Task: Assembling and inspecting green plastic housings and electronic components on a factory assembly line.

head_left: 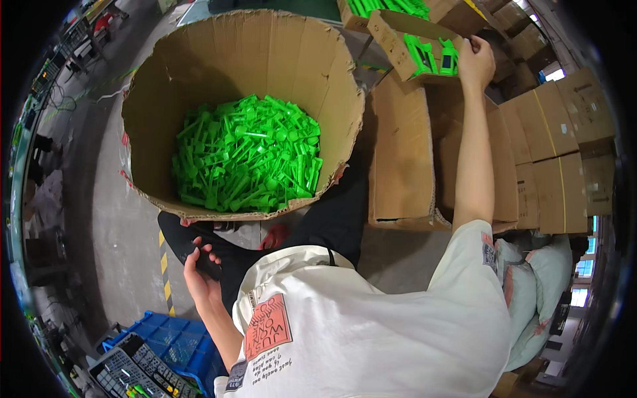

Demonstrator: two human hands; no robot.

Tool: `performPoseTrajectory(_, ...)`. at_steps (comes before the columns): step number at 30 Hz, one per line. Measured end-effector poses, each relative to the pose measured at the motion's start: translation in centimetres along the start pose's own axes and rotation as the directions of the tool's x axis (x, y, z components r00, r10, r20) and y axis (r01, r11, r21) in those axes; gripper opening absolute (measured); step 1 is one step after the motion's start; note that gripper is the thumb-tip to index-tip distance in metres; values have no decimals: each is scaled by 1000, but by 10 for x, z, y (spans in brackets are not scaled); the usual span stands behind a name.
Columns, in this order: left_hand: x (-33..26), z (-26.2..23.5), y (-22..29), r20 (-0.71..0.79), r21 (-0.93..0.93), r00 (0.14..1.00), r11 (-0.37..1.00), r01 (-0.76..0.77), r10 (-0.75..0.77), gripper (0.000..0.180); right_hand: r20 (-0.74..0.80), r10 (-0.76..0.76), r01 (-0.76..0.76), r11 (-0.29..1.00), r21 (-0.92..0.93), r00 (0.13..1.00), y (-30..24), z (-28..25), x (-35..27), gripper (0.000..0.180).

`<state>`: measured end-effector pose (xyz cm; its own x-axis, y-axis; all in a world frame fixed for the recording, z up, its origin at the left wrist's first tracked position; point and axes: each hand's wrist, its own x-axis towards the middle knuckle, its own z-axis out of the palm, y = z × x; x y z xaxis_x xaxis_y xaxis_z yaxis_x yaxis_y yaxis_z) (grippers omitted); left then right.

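My right hand (478,64) reaches far out to the right, its fingers closed at the right end of a small open cardboard box (391,46). Inside that box, beside the fingers, lie bright green plastic parts (448,57), one with a dark window. My left hand (204,266) is low at the left, over my dark trousers, with its fingers curled in. Something dark seems to be in it, too hard to make out against the cloth. Between my knees stands a big round cardboard bin (265,46) holding a heap of green plastic pieces (252,152).
A tall open carton (401,156) stands under the small box. Stacked cartons (541,126) and white sacks (547,278) line the right. Another box of green pieces (391,8) is at the back. A blue crate (172,345) and grey tray (129,368) sit at lower left.
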<state>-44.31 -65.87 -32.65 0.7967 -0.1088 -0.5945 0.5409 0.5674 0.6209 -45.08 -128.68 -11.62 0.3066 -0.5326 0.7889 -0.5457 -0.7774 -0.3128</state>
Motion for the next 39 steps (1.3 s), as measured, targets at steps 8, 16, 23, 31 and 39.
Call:
performPoseTrajectory(8,38,-56,-13,-30,158,994,981,113,-109,35,471,-643,516,765,385,604,-197,64,-104,22)
performPoseTrajectory(16,51,-66,-18,-186,255,974,951,175,-129,24,907,-400,516,753,408,-132,-215,256,-259,26)
performPoseTrajectory(23,62,-63,-12,-195,131,978,986,106,-79,24,906,-148,412,853,320,-396,-157,292,-434,28)
performPoseTrajectory(31,71,-70,-5,-207,132,974,983,126,-98,32,858,-371,510,692,511,-356,-119,256,-495,41)
performPoseTrajectory(39,65,-42,-2,-309,212,947,964,160,-90,4,908,-125,-75,992,104,-400,-150,243,-541,33)
